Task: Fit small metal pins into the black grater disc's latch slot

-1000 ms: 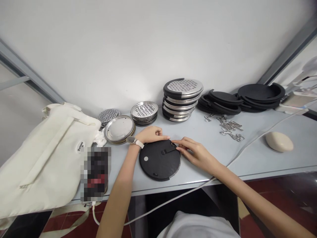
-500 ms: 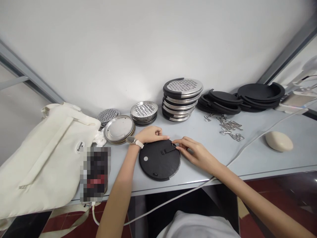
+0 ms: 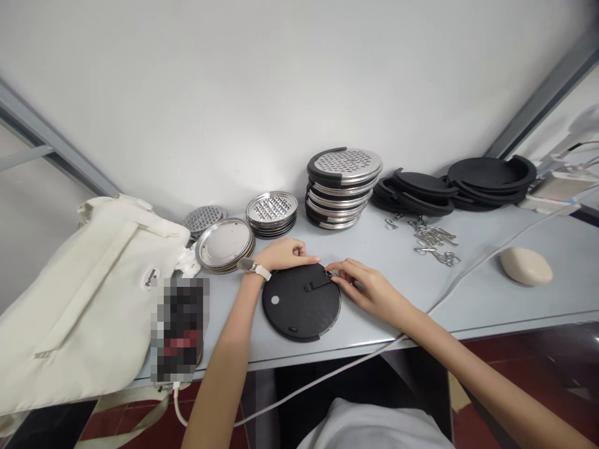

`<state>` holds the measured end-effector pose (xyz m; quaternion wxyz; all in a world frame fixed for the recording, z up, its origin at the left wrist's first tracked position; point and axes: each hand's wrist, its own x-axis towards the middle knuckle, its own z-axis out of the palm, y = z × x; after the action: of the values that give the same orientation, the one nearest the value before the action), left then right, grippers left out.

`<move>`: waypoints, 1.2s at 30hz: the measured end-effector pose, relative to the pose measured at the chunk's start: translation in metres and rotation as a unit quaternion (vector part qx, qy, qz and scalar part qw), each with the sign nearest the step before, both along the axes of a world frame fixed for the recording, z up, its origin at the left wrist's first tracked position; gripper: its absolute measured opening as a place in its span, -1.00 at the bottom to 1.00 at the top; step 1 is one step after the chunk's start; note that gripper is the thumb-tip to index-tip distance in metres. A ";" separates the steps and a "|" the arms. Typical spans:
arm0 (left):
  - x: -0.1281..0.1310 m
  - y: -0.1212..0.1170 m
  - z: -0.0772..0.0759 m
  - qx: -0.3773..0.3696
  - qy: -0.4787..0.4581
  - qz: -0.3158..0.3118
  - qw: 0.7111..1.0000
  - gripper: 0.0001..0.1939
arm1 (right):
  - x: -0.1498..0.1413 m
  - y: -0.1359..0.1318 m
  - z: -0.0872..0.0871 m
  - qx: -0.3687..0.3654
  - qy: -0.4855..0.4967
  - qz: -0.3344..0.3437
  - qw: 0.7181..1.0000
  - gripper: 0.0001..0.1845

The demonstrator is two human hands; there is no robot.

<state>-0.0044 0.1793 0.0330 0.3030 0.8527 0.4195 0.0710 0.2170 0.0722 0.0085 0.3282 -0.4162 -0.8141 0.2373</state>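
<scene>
A round black holder (image 3: 299, 312) lies flat on the table near its front edge. It has a pale round spot, and a sliver of metal rim shows at its right side. My left hand (image 3: 286, 254), with a watch on the wrist, rests on its far edge, fingers curled and thumb stretched along the edge. At the upper right edge, my right hand (image 3: 362, 284) pinches a small metal ring (image 3: 328, 273) between thumb and fingertips. The ring sits at the end of a short black strap (image 3: 319, 283) lying across the holder; the fingers partly hide it.
Round metal grater plates (image 3: 271, 209) and plain metal discs (image 3: 224, 243) are stacked behind my left hand. A taller grater stack (image 3: 346, 165), more black holders (image 3: 491, 174) and metal clasps (image 3: 433, 234) lie farther right. A beige bag (image 3: 103, 299), cable (image 3: 449, 293) and cream rounded object (image 3: 526, 267) are around.
Almost nothing differs. Both hands keep their places on the black holder, and my right fingers stay at the ring with only a tiny shift.
</scene>
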 end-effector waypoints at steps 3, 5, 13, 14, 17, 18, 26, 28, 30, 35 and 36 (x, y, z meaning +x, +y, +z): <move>0.000 0.000 0.000 0.002 0.002 -0.001 1.000 -0.48 | 0.000 0.000 -0.002 0.001 0.001 -0.004 1.000 -0.79; 0.000 0.000 -0.001 0.003 0.003 -0.002 1.000 -0.48 | 0.000 0.000 -0.003 -0.002 0.006 -0.010 1.000 -0.80; 0.000 0.001 0.000 0.004 0.007 0.002 1.000 -0.49 | 0.000 0.000 -0.003 0.004 0.024 -0.010 1.000 -0.77; 0.000 0.000 0.000 0.004 0.008 0.002 1.000 -0.50 | -0.001 0.000 -0.003 0.006 0.028 -0.006 1.000 -0.75; 0.000 0.000 0.001 0.004 0.010 0.004 1.000 -0.49 | -0.001 0.000 -0.002 0.010 0.025 0.006 1.000 -0.74; 0.001 0.000 0.001 0.004 0.010 0.004 1.000 -0.49 | -0.001 0.000 -0.002 0.012 0.022 0.010 1.000 -0.73; 0.000 0.000 0.001 0.003 0.009 0.005 1.000 -0.49 | -0.001 0.000 0.000 0.013 -0.004 0.015 1.000 -0.66; 0.000 -0.001 0.001 0.003 0.010 0.005 1.000 -0.49 | -0.001 0.000 0.001 0.010 -0.005 0.016 1.000 -0.65; 0.000 -0.001 0.002 0.003 0.011 0.005 1.000 -0.49 | 0.000 -0.001 0.002 0.005 -0.005 0.016 1.000 -0.65; 0.001 -0.001 0.002 0.002 0.012 0.006 1.000 -0.48 | -0.001 -0.003 0.002 -0.011 -0.009 0.014 1.000 -0.66; 0.001 -0.001 0.002 0.001 0.012 0.006 1.000 -0.48 | -0.001 -0.003 0.002 -0.011 -0.009 0.013 1.000 -0.66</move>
<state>-0.0035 0.1784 0.0353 0.2962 0.8514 0.4283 0.0630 0.2163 0.0692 0.0103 0.3132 -0.4113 -0.8197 0.2469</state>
